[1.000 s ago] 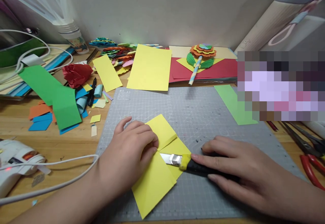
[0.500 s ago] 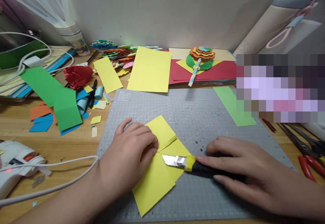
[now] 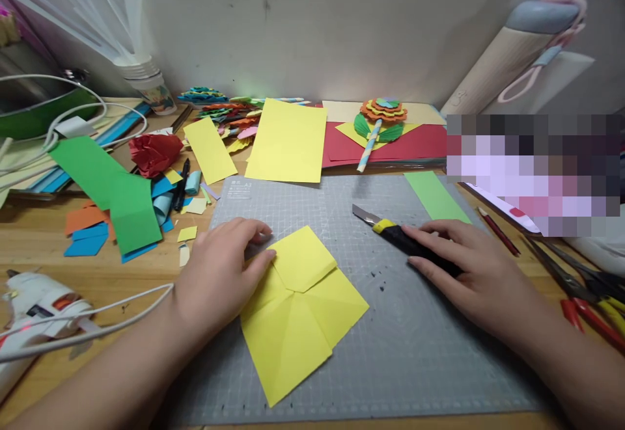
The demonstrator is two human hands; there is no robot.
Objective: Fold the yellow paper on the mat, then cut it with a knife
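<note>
A creased yellow sheet of paper [image 3: 305,326], with a slit across its upper right part, lies turned cornerwise on the grey cutting mat [image 3: 415,365]. At its upper left edge is my left hand [image 3: 222,264]; the thumb tip touches the paper and the index finger is apart from it. My right hand [image 3: 461,264] grips a black and yellow utility knife [image 3: 405,240] over the right side of the mat. The knife's blade is out, pointing up and left, apart from the paper. My right palm hides the handle's end.
Yellow sheets [image 3: 288,140], a paper flower [image 3: 383,121] and red paper [image 3: 415,144] lie at the back. On the left are green paper [image 3: 131,209], scraps and a glue gun [image 3: 46,306] with its cord. Scissors [image 3: 561,274] and a light green strip [image 3: 434,196] lie right.
My right hand has lifted the knife away from the paper, up and to the right. My left hand has slid left off the paper's middle to its edge, uncovering the creases.
</note>
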